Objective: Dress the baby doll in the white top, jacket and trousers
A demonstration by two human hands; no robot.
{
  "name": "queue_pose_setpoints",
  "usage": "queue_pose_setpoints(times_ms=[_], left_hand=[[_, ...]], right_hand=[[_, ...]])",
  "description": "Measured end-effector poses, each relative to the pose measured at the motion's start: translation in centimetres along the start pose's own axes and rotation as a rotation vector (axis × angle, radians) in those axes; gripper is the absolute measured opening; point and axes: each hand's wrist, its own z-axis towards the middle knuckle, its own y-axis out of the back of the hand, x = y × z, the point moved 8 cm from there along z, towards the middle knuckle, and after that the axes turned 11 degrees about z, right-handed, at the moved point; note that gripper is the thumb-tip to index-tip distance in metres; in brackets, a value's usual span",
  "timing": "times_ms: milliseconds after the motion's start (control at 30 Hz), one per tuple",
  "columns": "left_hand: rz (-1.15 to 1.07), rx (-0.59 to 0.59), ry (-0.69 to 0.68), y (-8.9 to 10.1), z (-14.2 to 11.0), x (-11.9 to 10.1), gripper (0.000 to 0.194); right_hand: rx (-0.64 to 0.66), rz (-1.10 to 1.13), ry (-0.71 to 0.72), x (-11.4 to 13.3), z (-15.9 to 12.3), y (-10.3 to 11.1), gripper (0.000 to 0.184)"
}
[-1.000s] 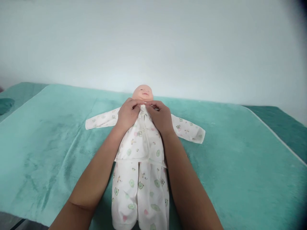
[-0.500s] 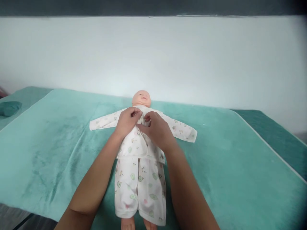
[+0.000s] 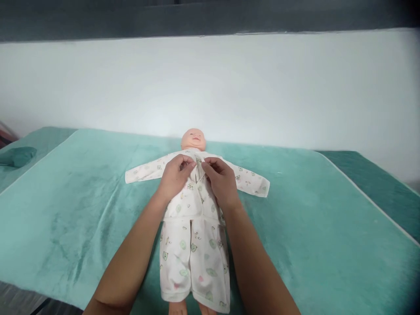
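Note:
A baby doll point(image 3: 193, 139) lies on its back on a teal blanket point(image 3: 82, 210), dressed in a white printed shirt point(image 3: 192, 199) and matching trousers point(image 3: 193, 262). Its sleeves spread out to both sides. My left hand point(image 3: 175, 176) and my right hand point(image 3: 219, 177) rest on the doll's upper chest, fingers pinched on the shirt's front edges just below the collar. The doll's bare feet show at the bottom edge of the view.
The blanket covers a wide bed or table with darker green fabric point(image 3: 377, 179) showing at the right and left. A dark green bundle point(image 3: 16, 156) lies at the far left. A white wall point(image 3: 210, 87) runs behind.
My hands slid from the doll's neck down to its upper chest and now pinch the shirt front. The view drew back and tilted up, showing more wall and the doll's feet.

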Motion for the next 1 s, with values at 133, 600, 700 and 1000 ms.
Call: queue_pose_setpoints(times_ms=[133,600,700,1000], left_hand=[[-0.058,0.004,0.079,-0.4,-0.1,-0.3,0.017],[-0.135,-0.012,0.081,-0.8,-0.2,0.2,0.018],[-0.113,0.007,0.111,-1.1,-0.3,0.3,0.024],[-0.293,-0.004,0.203,-1.2,-0.4,0.5,0.034]], right_hand=[[0.096,0.070,-0.084,-0.7,0.4,-0.4,0.029],[0.277,-0.173,-0.097,0.3,0.2,-1.4,0.034],[0.270,-0.362,-0.017,1.0,-0.1,-2.0,0.030],[0.318,-0.353,-0.018,0.9,-0.1,-2.2,0.035]])
